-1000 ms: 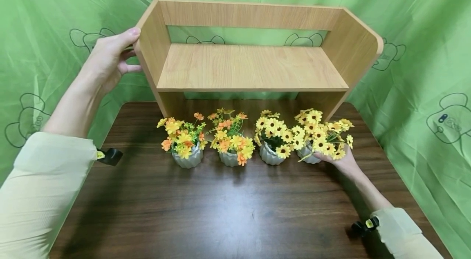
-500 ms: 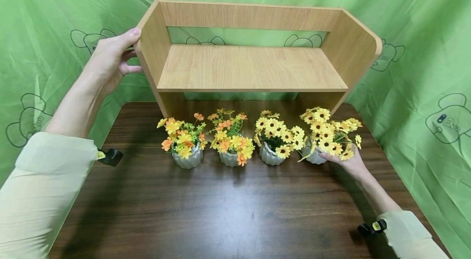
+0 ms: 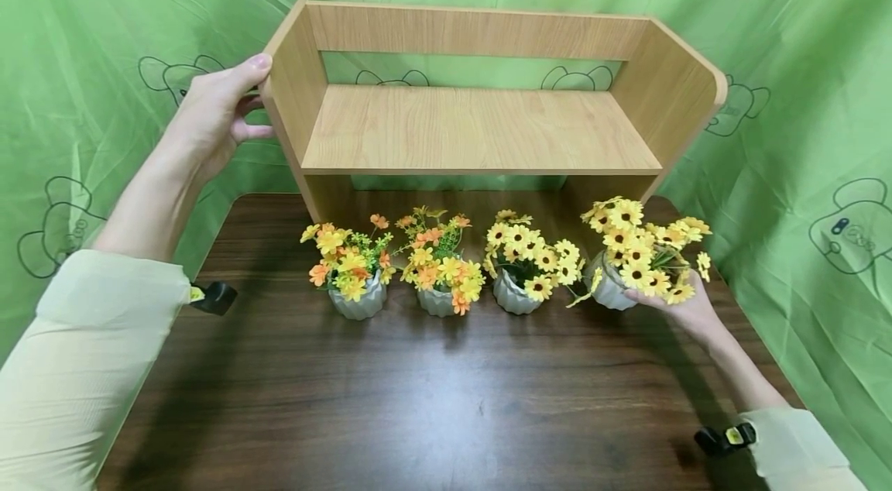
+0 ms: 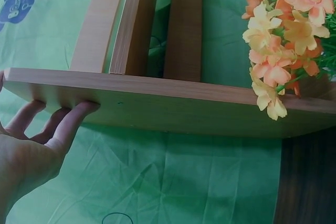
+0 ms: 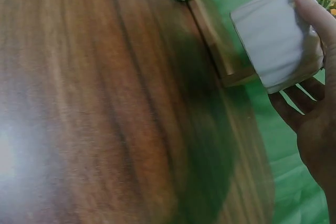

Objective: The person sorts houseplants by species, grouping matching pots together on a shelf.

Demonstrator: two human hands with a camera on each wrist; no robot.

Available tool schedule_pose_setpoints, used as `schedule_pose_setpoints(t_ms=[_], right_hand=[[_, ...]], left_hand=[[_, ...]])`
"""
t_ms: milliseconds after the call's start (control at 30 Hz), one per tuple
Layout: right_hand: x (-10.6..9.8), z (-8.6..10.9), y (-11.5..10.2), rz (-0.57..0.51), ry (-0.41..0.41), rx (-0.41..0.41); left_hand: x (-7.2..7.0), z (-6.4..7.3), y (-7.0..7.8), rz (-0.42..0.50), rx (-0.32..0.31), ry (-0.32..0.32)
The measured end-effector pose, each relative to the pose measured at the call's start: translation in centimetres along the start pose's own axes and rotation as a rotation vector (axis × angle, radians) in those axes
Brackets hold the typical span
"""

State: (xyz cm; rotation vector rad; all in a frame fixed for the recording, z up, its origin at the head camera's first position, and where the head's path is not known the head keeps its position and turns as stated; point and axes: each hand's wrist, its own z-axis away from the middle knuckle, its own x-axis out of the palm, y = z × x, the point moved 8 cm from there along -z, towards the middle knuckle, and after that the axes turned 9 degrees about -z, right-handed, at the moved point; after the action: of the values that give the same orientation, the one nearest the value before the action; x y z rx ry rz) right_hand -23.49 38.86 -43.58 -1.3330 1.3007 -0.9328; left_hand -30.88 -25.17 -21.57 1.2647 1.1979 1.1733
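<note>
My left hand (image 3: 212,111) grips the left side panel of a wooden desk shelf (image 3: 481,127). Its thumb lies on the panel's front edge, and in the left wrist view the fingers (image 4: 73,121) touch the outer face. At the right, my right hand (image 3: 686,309) holds a potted plant of yellow daisies by its grey-white ribbed pot (image 3: 609,286). In the right wrist view, thumb and fingers curl round that pot (image 5: 278,40), which looks tilted and off the table. A second yellow daisy pot (image 3: 516,293) stands just left of it.
Two pots of orange and yellow flowers, one at left (image 3: 358,299) and one near the middle (image 3: 435,299), stand before the shelf. All are on a dark wood table (image 3: 390,398). Green cloth (image 3: 787,166) with bear outlines hangs behind and at the sides.
My right hand has moved to the right with the daisy pot, widening the gap to the neighbouring pot. My left hand stays on the shelf panel; the other pots have not moved.
</note>
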Motion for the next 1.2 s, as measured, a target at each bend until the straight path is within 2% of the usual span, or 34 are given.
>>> schedule_pose_setpoints(t_ms=[233,467,700,933,1200], right_hand=[[-1.3,-0.2,-2.1,0.114,0.041,-0.078],[-2.0,-0.3,-3.5,0.031,0.063,-0.077],[-1.5,-0.5,-5.4,0.055,0.057,-0.1],[0.0,-1.2,-7.9,-0.138,-0.012,-0.175],[0.7,-2.3,-10.5,-0.114,-0.024,-0.213]], left_hand=[[0.1,-0.1,-0.1,-0.003,0.003,0.0],[0.1,-0.1,-0.1,-0.009,0.004,0.013],[0.1,-0.1,0.0,-0.019,0.001,0.022],[0.0,0.0,-0.1,-0.023,-0.006,0.027],[-0.2,0.2,-0.1,-0.027,-0.007,0.031]])
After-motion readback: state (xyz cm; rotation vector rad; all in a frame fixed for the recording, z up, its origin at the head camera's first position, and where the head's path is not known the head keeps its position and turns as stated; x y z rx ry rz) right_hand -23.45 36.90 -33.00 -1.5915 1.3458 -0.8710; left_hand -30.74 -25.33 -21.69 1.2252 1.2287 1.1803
